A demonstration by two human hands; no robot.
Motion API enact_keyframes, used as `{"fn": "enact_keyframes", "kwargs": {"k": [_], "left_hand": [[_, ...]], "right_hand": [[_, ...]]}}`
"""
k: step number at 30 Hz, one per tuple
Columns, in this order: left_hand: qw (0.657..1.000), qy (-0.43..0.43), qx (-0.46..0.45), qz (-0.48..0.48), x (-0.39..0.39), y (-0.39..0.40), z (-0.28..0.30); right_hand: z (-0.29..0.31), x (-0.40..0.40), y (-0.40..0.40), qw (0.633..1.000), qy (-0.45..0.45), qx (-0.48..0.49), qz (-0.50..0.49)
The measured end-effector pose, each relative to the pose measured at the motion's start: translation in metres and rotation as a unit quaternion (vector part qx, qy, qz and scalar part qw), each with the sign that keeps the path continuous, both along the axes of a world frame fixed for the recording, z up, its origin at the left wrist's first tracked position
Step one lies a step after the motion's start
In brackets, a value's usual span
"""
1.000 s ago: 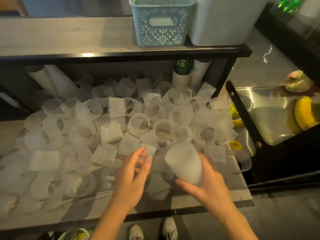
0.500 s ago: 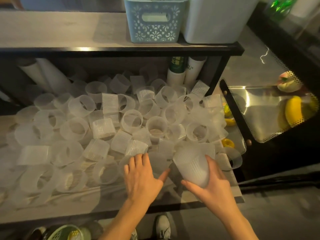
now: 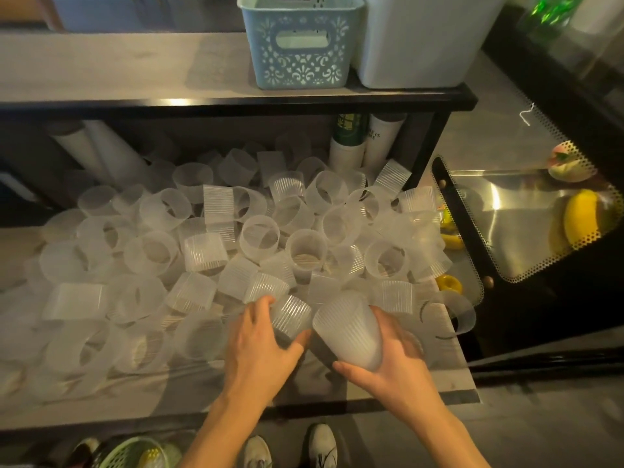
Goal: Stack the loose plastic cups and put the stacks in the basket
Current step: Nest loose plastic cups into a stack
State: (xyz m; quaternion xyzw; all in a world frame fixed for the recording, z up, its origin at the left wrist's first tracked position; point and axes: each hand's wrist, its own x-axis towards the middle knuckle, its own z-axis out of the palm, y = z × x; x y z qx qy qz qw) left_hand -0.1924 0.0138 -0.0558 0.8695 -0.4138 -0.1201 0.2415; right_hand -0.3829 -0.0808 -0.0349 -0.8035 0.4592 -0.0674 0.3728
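Cups [image 3: 216, 251] across grey tabletop [image 3: 101, 405]

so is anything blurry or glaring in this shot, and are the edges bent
Head view: both hands are motion-smeared, the right hand and its ribbed cup most; a glare spot sits on the black shelf edge and on the metal tray; the wide lens bows the shelf edge; the cups at far left look soft and dim.

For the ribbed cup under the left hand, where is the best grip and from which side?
Round its ribbed side wall, from above and the near side, as the left hand does: the ribbed cup lies tilted on the pile with that wall exposed.
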Motion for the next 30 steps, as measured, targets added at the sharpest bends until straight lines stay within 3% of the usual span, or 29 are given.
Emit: {"fn": "enact_keyframes", "kwargs": {"k": [8, 14, 21, 26, 30], "left_hand": [[0.959, 0.223, -0.166, 0.044, 0.036, 0.014, 0.012], [0.912, 0.351, -0.212, 0.02, 0.044, 0.02, 0.024], [0.931, 0.319, -0.14, -0.104, 0.057, 0.027, 0.037], [0.963, 0.212, -0.121, -0.113, 0.03, 0.033, 0.036], [0.953, 0.258, -0.117, -0.104, 0.015, 0.039, 0.022]], "right_hand": [[-0.007, 0.011, 0.003, 0.998, 0.019, 0.033, 0.049], [0.0, 0.028, 0.007, 0.995, 0.025, 0.032, 0.086], [0.011, 0.047, 0.015, 0.985, 0.048, -0.02, 0.163], [0.004, 0.064, 0.032, 0.987, 0.008, -0.022, 0.157], [-0.002, 0.061, 0.037, 0.99, 0.015, -0.007, 0.142]]}}
